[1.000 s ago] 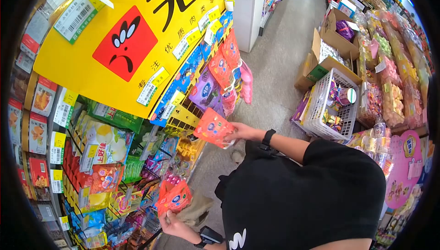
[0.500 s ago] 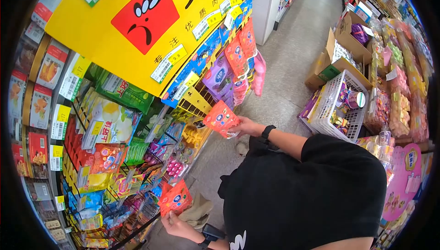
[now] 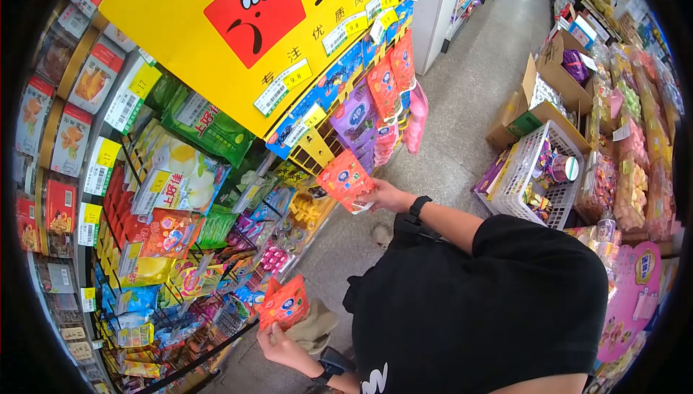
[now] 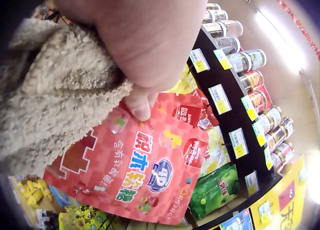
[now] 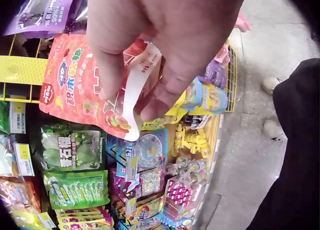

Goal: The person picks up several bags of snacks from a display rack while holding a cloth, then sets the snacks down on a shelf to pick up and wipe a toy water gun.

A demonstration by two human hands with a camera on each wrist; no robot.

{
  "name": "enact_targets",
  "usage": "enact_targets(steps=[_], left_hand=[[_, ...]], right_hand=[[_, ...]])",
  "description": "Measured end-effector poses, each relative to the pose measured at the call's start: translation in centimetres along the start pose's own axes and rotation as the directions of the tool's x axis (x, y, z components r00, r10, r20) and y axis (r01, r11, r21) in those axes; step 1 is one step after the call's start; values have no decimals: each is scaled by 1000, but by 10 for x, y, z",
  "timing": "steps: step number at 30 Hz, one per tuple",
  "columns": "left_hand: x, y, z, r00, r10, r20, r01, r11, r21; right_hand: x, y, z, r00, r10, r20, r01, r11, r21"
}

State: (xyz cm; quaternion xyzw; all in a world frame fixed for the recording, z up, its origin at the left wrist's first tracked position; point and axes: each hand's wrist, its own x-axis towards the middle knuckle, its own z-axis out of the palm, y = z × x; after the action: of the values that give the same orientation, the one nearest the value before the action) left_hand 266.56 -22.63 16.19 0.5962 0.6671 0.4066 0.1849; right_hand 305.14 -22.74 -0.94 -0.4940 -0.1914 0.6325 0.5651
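My right hand [image 3: 390,197] pinches a red candy pouch [image 3: 343,180] by its edge, close to the front of the snack rack. In the right wrist view the pouch [image 5: 70,84] shows its printed front, with thumb and fingers on its pale edge. Lower down, my left hand [image 3: 283,349] holds another red candy pouch [image 3: 286,303] between thumb and fingers. A beige cloth [image 3: 314,325] hangs beside it. In the left wrist view the cloth [image 4: 65,94] lies against the hand and partly covers the pouch [image 4: 135,185].
A rack of hanging snack bags [image 3: 188,170] stands on the left under a yellow sign [image 3: 180,11]. Red pouches [image 3: 382,85] and a purple bag [image 3: 356,118] hang at its end. Across the grey aisle floor [image 3: 462,105] are a white basket [image 3: 527,170] and a cardboard box [image 3: 516,109].
The head view has shifted, so the rack and sign sit farther right and higher. Both hands keep their pouches; the left one has come slightly away from the rack.
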Motion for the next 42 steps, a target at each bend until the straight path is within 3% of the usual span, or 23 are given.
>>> enact_targets(steps=[8,16,22,27,42], left_hand=[[-5,-5,-1,997,-73,31,72,997,4],[-8,7,-1,999,-39,26,38,999,33],[-9,9,0,998,-56,38,55,998,30],[-10,6,1,999,-34,30,34,999,19],[-11,4,2,999,-34,43,33,999,7]], right_hand=[[8,6,1,999,-15,37,15,1000,7],[21,6,-6,1000,-5,1,5,999,-34],[25,15,-17,988,154,-31,-155,987,-30],[22,14,-11,998,51,-22,-52,996,-74],[11,-2,-1,996,22,-89,-27,998,-52]])
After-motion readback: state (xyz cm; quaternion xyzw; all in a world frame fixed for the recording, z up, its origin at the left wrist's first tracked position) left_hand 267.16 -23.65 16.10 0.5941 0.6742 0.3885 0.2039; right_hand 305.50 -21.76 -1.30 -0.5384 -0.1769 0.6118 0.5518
